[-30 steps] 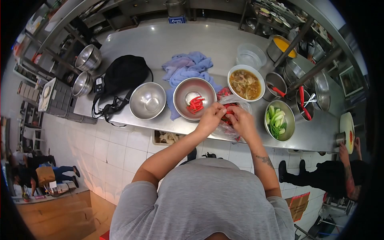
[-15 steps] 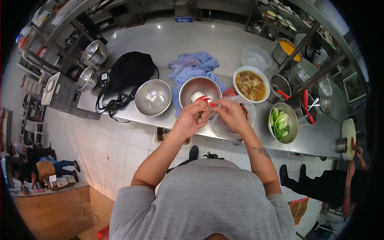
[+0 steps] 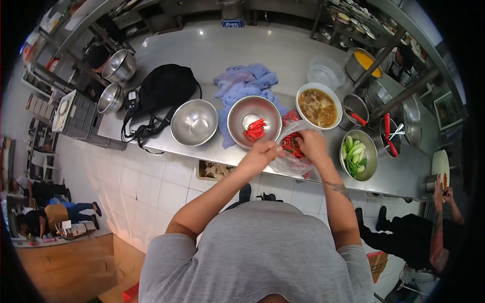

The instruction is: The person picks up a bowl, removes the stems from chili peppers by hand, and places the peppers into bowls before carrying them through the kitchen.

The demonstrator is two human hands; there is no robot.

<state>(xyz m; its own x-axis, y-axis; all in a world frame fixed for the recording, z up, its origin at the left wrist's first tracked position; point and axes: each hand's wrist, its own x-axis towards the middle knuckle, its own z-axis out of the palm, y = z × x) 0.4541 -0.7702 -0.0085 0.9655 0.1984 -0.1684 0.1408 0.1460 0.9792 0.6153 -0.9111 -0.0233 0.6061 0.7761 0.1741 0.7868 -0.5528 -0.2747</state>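
Observation:
Red chillies (image 3: 255,130) lie in a steel bowl (image 3: 242,111) near the front edge of the steel table. Just right of the bowl is a clear plastic bag (image 3: 293,164) holding more red chillies (image 3: 293,145). My left hand (image 3: 262,153) is closed at the bag's left edge, in front of the bowl. Reaching into the bag's opening, my right hand (image 3: 311,146) has its fingers bent down among the chillies; the fingertips are partly hidden. An empty steel bowl (image 3: 194,122) stands to the left, with a blue cloth (image 3: 247,83) behind.
A black bag (image 3: 166,88) lies at the left, near stacked bowls (image 3: 119,66). Toward the right stand a bowl of soup (image 3: 318,107), a bowl of green vegetables (image 3: 355,156) and pots (image 3: 355,112). A co-worker's arms (image 3: 438,217) show at the far right.
My right hand has moved right and down into the bag. My left hand has moved from over the bowl to the bag's edge, and chillies now show in the bowl.

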